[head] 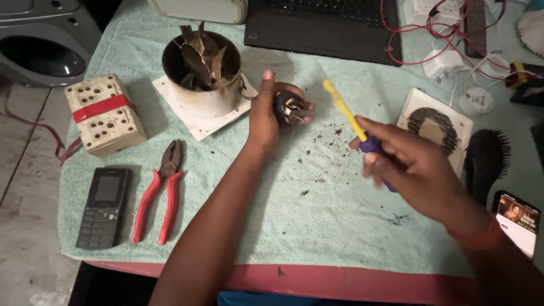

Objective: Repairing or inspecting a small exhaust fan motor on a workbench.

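Two bare forearms reach up from the near edge of the table (340,280), which is spread with a pale green towel (317,215) over a red cover. Near its left corner lie one dark keypad phone (103,207) and one pair of red-handled pliers (160,191), side by side and apart. At the right edge a second phone (518,221), its screen lit, sits beside a dark hairbrush (486,161).

Past these, the right hand (416,170) is clenched round one screwdriver (354,122), fingers wrapped on its blue handle, the yellow shaft slanting up and left; it is motion-blurred. Stiff and light by the look of it, it is best gripped at that handle.

Mid-table, the left hand (266,116) grasps one small dark motor (290,107) between thumb and fingertips, its metal shaft facing the screwdriver tip, which stays apart from it. I judge it compact, rigid and fairly dense for its size, with thin terminals that could bend; the round body is the place to hold. Dark crumbs speckle the towel between the hands.

Farther back stand a cream socket box (105,113) with a red band toward the left edge, one round fan housing (201,71) with bent blades on a white plate, and a white square grille (433,127) on the right. Along the far edge lie a laptop (323,25) and red wires (419,34).
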